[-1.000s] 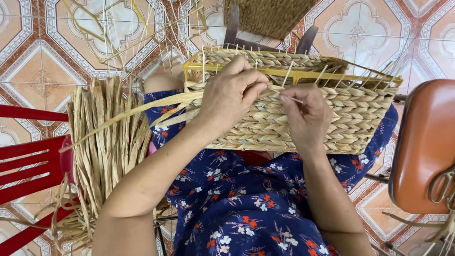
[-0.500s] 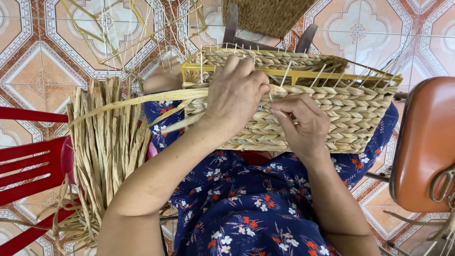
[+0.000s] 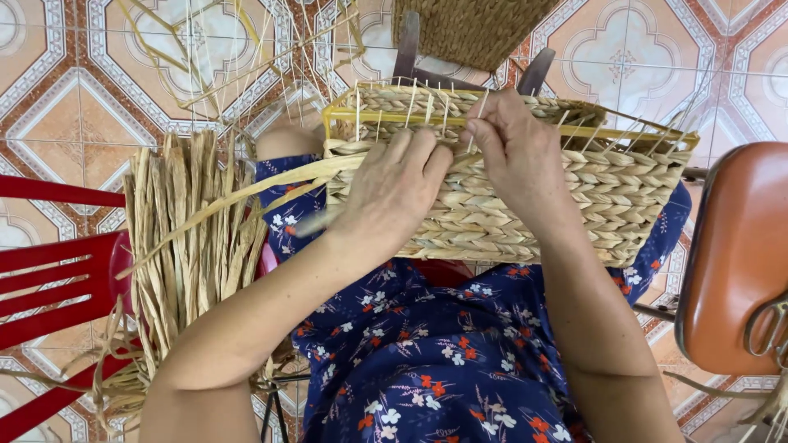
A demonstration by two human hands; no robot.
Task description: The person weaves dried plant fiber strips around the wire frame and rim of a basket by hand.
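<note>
Half-woven rectangular basket (image 3: 525,205) sits on the person's lap, on the blue floral dress (image 3: 427,361), tilted with its open top away from them. Yellow frame (image 3: 345,111) rims the top; thin upright stakes (image 3: 414,98) stick out above the woven rows. Left hand (image 3: 394,193) lies flat on the near wall of the basket, fingers curled over the top row, grip closed on a long flat straw strand (image 3: 246,193) that runs out leftward past the knee. Right hand (image 3: 513,152) is at the rim just beside the left, fingertips pinched shut at the top row around 1 stake or strand; cannot tell which. The 2 hands are nearly touching at the rim. Bundle of dried straw strands (image 3: 185,238) lies to the left of the lap, resting over a red plastic chair (image 3: 57,279). Orange-brown seat (image 3: 730,254) is at the right edge, scissors (image 3: 771,328) on it, partly cut off by the frame. Another woven basket (image 3: 472,29) is at the top, on the patterned tile floor (image 3: 66,90), near the lap basket's far rim.
</note>
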